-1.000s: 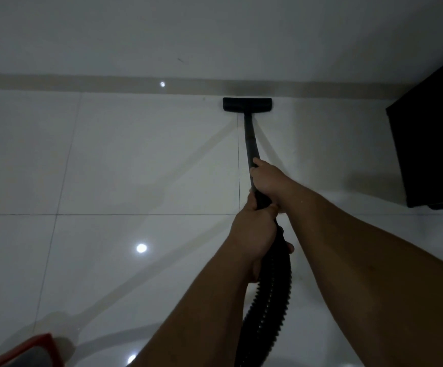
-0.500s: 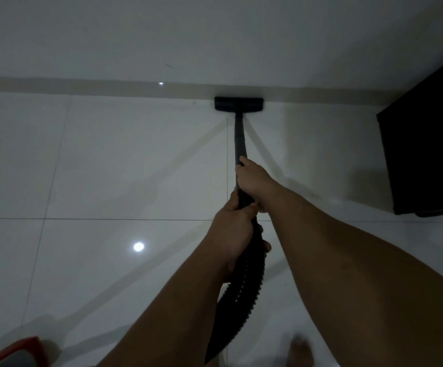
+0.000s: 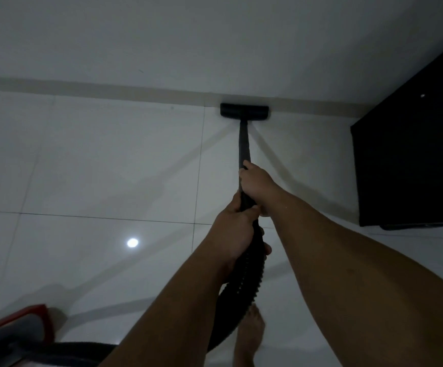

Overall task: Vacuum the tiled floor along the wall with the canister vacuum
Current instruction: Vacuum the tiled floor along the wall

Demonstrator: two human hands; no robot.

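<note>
Hands, left (image 3: 235, 229) and right (image 3: 257, 184), clamped on wand (image 3: 243, 144), nozzle (image 3: 244, 111) against baseboard (image 3: 109, 89), cabinet (image 3: 411, 154) right.

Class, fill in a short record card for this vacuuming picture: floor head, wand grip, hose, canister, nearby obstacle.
floor head: black vacuum floor head against the skirting
wand grip: right hand higher on the wand, left hand lower, at the hose end
hose: ribbed black hose runs down between the arms
canister: red and grey canister vacuum, bottom left, partly cropped
obstacle: dark cabinet on the right
</note>
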